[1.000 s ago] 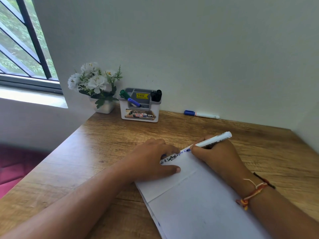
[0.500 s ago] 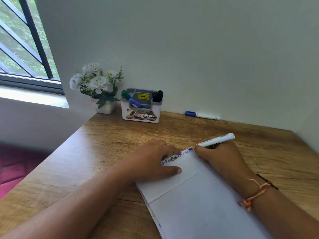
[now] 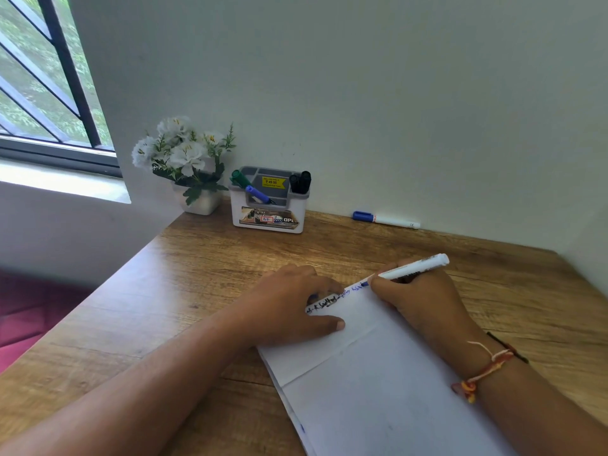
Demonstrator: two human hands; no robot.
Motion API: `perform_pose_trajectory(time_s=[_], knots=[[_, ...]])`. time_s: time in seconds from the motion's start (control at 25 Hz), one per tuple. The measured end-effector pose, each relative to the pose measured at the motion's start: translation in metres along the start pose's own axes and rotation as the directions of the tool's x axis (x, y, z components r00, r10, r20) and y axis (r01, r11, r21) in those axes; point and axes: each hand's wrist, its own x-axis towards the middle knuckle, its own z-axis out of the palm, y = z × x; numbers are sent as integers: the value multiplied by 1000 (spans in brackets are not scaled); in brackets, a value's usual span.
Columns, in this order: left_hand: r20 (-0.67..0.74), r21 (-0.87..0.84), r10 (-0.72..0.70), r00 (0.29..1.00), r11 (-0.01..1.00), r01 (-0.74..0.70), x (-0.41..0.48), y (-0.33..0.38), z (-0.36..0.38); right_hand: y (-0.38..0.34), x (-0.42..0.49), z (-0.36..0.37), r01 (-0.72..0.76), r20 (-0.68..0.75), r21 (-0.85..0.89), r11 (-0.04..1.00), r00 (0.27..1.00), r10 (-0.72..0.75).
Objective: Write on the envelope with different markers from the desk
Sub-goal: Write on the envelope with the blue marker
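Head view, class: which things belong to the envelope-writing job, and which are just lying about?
Job: envelope, white marker in the right hand, left hand pressing it, marker holder, blue-capped marker by the wall.
Lying about: flower pot, window.

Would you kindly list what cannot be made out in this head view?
- Writing, head view: too small and blurred to read; the left hand covers its left end.
- Envelope, head view: near end cut off by the bottom edge.
- Marker, head view: barrel near the tip hidden in the right hand.
- Black markers, head view: barrels hidden inside the holder.
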Motion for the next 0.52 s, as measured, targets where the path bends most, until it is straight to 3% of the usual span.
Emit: perform_pose_trajectory(time_s=[0.52], knots=[[-4,1,4,1000,1000,-4,1,-1,1,-2,3,0,-51,-19,-72,996,999,49]])
